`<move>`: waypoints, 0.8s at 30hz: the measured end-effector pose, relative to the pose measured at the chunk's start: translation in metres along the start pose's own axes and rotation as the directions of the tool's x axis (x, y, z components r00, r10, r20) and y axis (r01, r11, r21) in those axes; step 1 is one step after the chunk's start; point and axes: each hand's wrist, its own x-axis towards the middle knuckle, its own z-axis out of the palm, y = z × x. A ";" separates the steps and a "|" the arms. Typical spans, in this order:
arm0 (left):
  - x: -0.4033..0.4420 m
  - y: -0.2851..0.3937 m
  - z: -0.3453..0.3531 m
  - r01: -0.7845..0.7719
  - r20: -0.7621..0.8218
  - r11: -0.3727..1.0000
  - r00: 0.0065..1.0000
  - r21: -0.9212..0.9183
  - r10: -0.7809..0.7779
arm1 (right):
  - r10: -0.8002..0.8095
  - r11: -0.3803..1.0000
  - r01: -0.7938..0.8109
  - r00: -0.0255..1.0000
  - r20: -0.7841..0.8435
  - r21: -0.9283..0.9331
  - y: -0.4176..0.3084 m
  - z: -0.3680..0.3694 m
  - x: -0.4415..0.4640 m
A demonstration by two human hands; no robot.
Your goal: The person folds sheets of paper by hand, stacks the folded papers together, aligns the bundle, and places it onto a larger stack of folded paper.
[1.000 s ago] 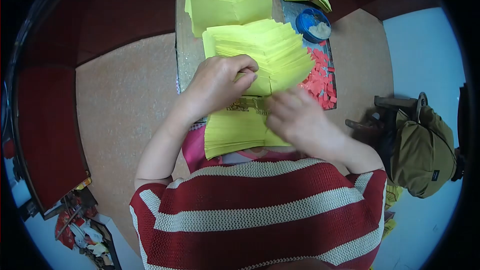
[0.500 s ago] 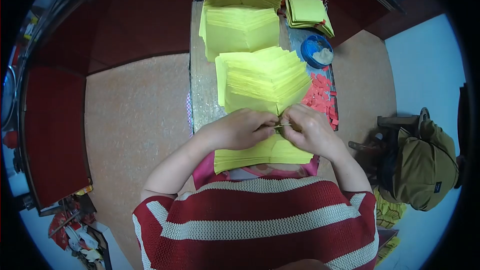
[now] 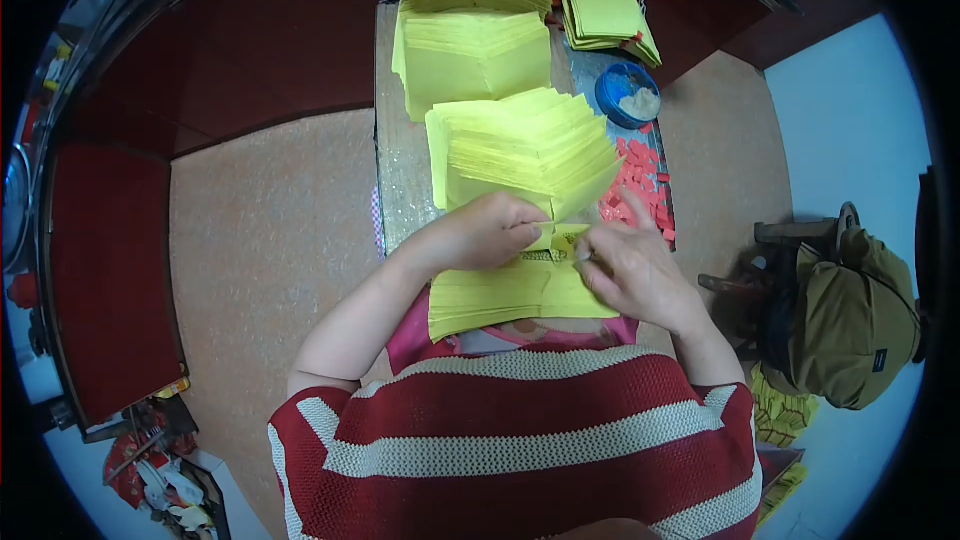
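My left hand (image 3: 492,228) pinches the edge of a yellow printed sheet (image 3: 568,240) between two stacks. Close to its right, my right hand (image 3: 635,265) has thumb and fingertips pressed together at the same sheet's right part; what is between them is too small to make out. Under both hands lies the near stack of yellow paper (image 3: 490,302), at the lap. Just beyond them, a fanned, creased stack (image 3: 520,145) rests on the table (image 3: 405,180). Dark printing shows on the sheet between my hands.
Further back stand more yellow stacks (image 3: 478,65). To the right are folded yellow bundles (image 3: 603,15), a blue bowl (image 3: 610,90) with a pale lump and scattered red pieces (image 3: 640,180). A bag (image 3: 850,330) hangs on a chair at the far right.
My right hand swung in from the right to meet my left hand, then shifted slightly right. The view moved, so the stacks sit lower in the frame than a second ago.
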 end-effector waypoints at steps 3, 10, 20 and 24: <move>-0.001 -0.005 0.002 -0.134 0.010 0.991 0.991 -0.014 0.134 | 0.032 0.999 -0.035 0.992 -0.120 -0.018 0.002 0.001 0.005; 0.003 0.003 0.004 -0.163 -0.011 0.968 0.986 0.189 0.168 | 0.024 0.996 -0.007 0.978 -0.207 0.085 0.014 0.010 0.021; -0.012 0.028 -0.010 -0.167 -0.408 0.954 0.875 0.250 0.260 | 0.055 0.966 -0.118 0.962 0.266 0.229 0.002 -0.001 -0.001; -0.031 0.039 -0.004 -0.205 -0.322 0.958 0.909 0.201 0.263 | 0.055 0.978 -0.036 0.995 -0.089 0.204 0.009 0.009 0.015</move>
